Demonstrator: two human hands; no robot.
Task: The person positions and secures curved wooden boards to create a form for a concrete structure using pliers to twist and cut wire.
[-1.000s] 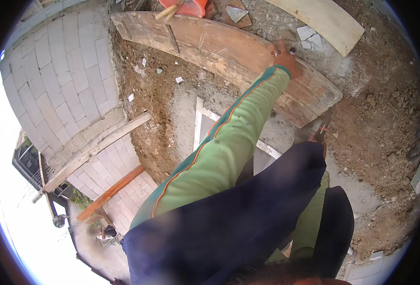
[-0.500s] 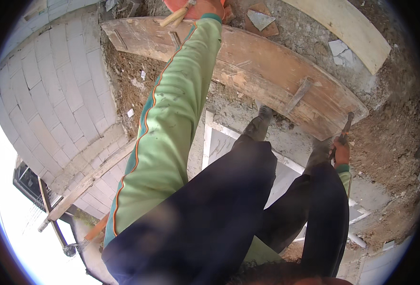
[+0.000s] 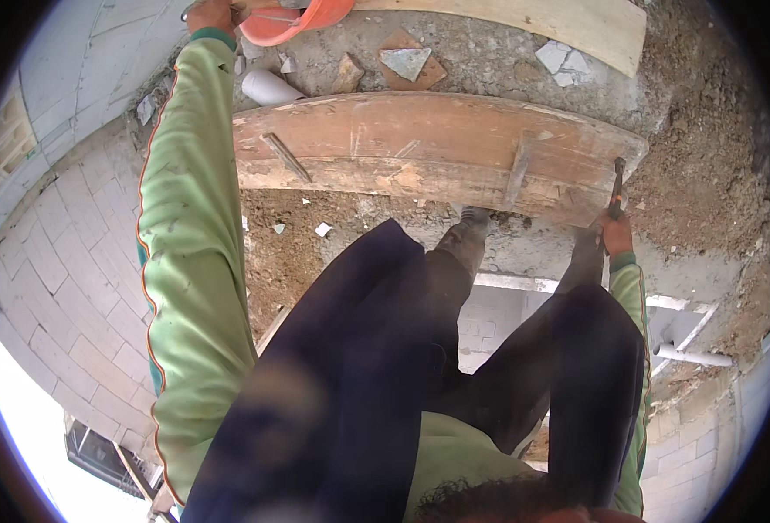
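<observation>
In my right hand (image 3: 617,234) is a hammer (image 3: 617,187) with a dark and orange grip, its head over the right end of a long worn wooden board (image 3: 437,131). The board lies across the ground in front of my boots, with short battens fixed to it. My left arm stretches to the far left. There my left hand (image 3: 210,16) is closed beside an orange bucket (image 3: 293,24); what it holds is cut off by the picture's edge. Something wooden shows between the hand and the bucket.
A pale plank (image 3: 559,24) lies beyond the board. Broken tile pieces (image 3: 407,63) and a white pipe end (image 3: 269,88) lie near it. A block wall (image 3: 71,253) rises at the left. Below my legs is a pale-framed recess (image 3: 494,322); another white pipe (image 3: 694,355) lies right.
My view has turned, so the board now lies more level. My left arm has swung left, and the bucket appears farther left. The hammer stays in my right hand at the board's right end.
</observation>
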